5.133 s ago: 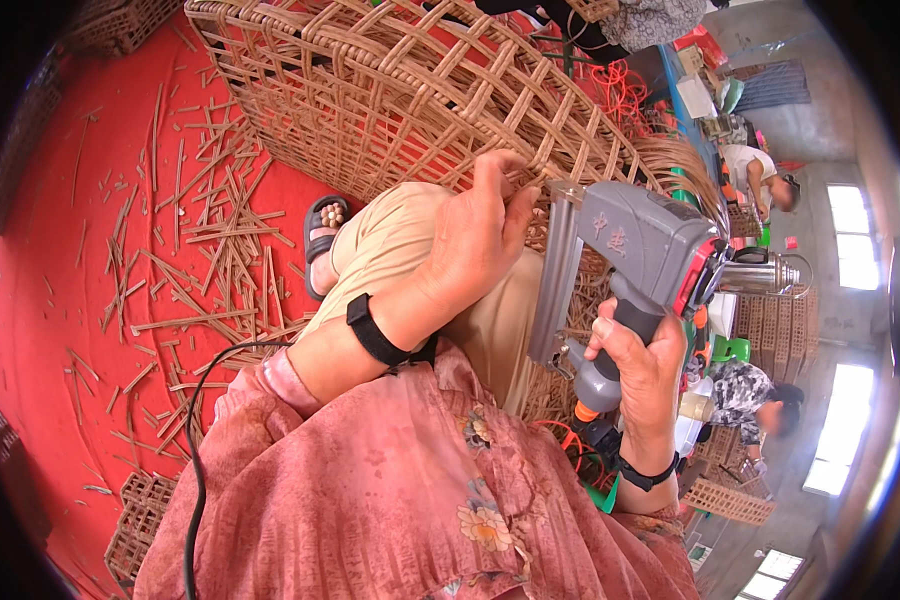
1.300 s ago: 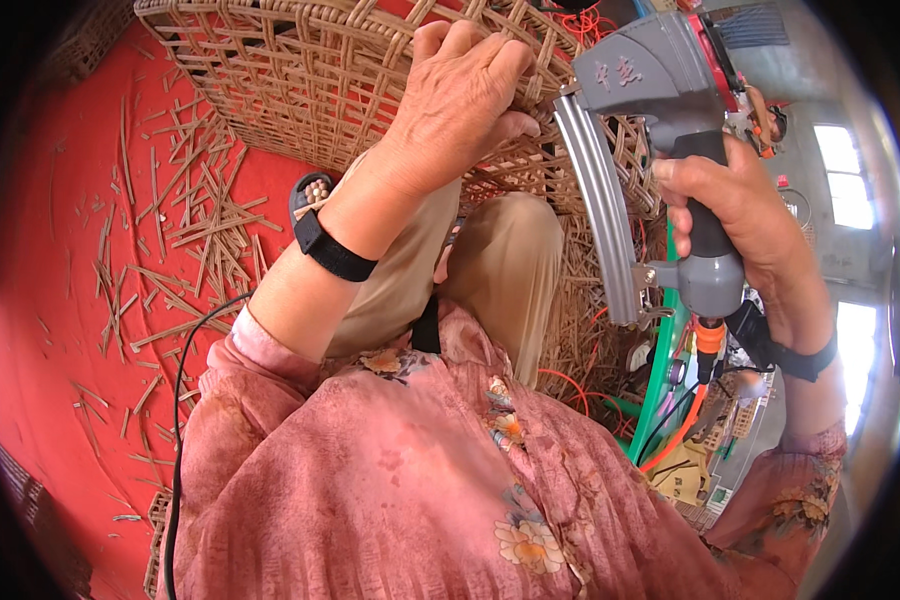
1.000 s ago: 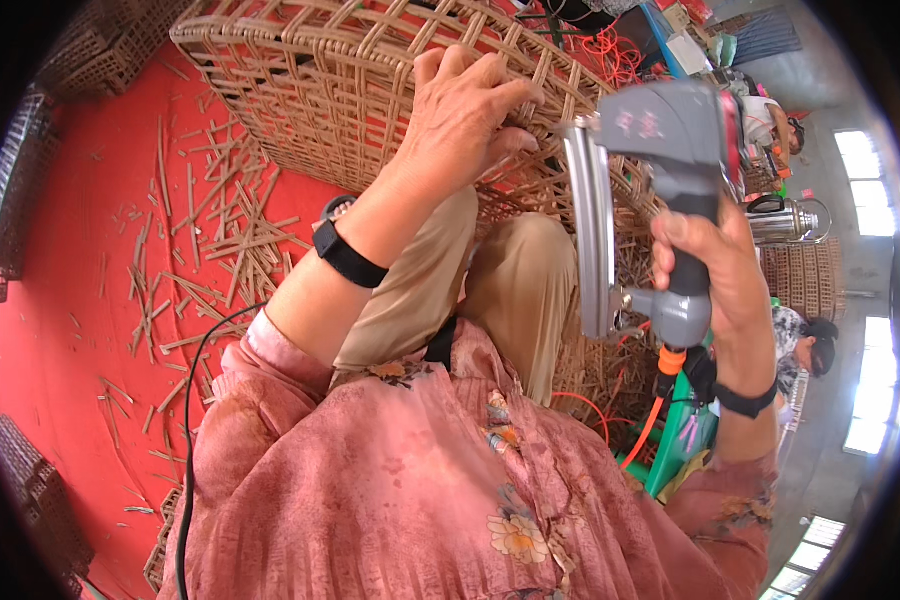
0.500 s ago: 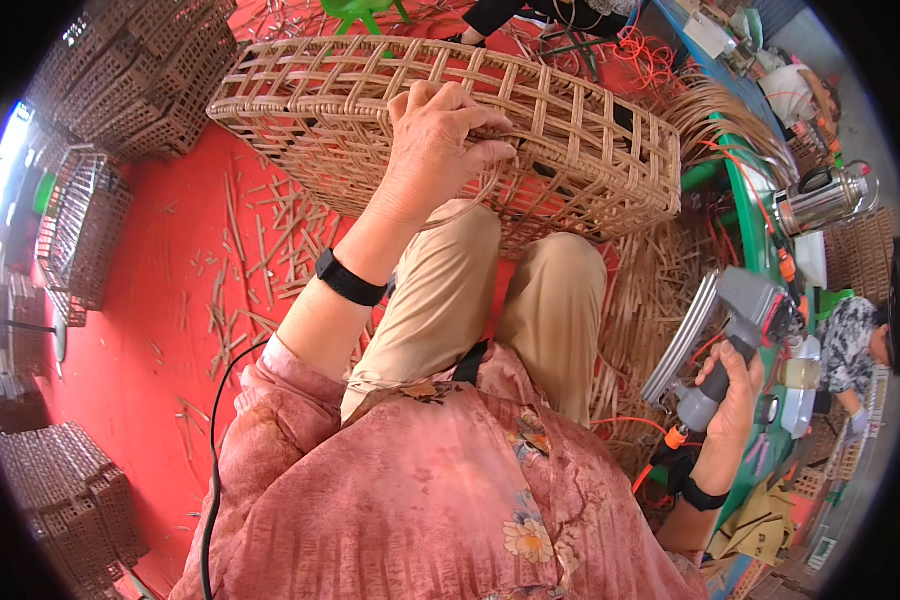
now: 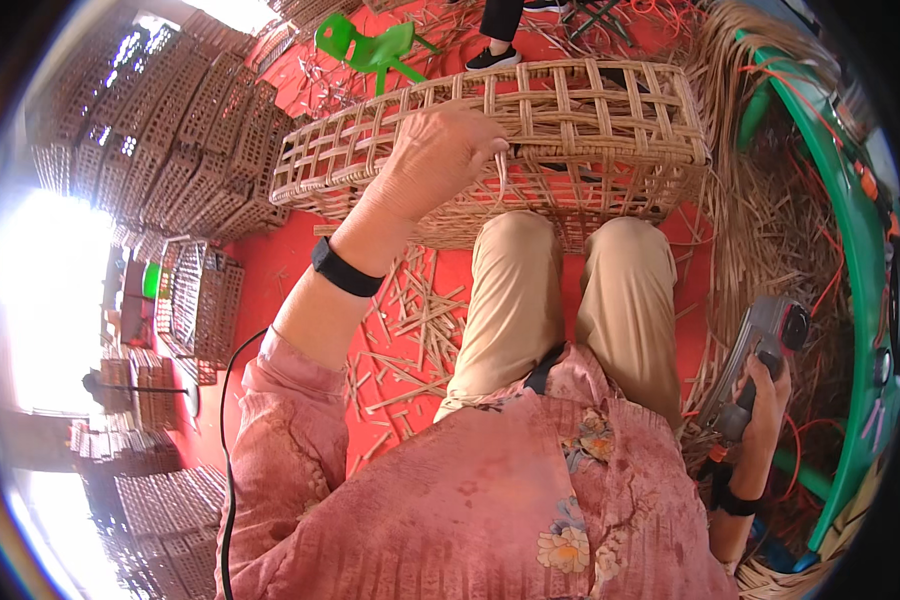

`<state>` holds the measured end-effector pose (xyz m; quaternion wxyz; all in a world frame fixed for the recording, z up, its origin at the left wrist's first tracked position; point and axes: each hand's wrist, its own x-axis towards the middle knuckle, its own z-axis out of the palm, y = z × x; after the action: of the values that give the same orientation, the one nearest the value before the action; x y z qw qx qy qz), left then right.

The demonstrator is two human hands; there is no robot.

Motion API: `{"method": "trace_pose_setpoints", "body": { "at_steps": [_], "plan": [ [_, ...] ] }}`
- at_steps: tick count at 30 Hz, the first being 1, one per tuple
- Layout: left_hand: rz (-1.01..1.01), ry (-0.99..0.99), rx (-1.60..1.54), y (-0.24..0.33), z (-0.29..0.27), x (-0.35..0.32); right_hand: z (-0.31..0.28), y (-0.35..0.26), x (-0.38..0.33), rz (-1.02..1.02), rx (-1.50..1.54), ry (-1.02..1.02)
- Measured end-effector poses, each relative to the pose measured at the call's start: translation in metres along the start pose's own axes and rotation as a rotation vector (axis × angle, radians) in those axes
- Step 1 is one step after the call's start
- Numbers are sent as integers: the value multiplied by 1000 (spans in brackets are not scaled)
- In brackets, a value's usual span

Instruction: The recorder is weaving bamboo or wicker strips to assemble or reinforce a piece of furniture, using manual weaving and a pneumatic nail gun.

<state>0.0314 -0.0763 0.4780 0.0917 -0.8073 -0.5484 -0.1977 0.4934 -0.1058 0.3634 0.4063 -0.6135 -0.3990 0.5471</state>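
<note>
My left hand [image 5: 432, 160] is closed over the near top rim of the woven cane basket [image 5: 570, 130], which sits tipped on the red floor [image 5: 280, 270] just past my knees. Cane offcuts [image 5: 410, 330] litter the floor beside my left leg. Far right, my right hand [image 5: 765, 400] is wrapped tight around the grey nail gun [image 5: 760, 350], held low beside my right thigh, well apart from the basket.
</note>
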Motion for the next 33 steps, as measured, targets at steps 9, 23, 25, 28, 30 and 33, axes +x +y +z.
{"method": "trace_pose_setpoints", "body": {
  "at_steps": [9,23,25,28,30,33],
  "plan": [
    [-264,-250,-175,-12,-5,17,-12,26,5,5,-52,2],
    [-352,204,-243,13,28,-19,-29,20,-2,-40,110,34],
    [-390,237,-223,17,35,-23,-34,9,1,-136,40,31],
    [-327,333,-276,19,39,-21,-42,-8,2,-251,11,130],
    [-213,382,-282,22,39,-20,-54,-22,1,-260,69,68],
    [-233,388,-285,24,40,-19,-74,-45,11,-438,-85,104]
  ]
}}
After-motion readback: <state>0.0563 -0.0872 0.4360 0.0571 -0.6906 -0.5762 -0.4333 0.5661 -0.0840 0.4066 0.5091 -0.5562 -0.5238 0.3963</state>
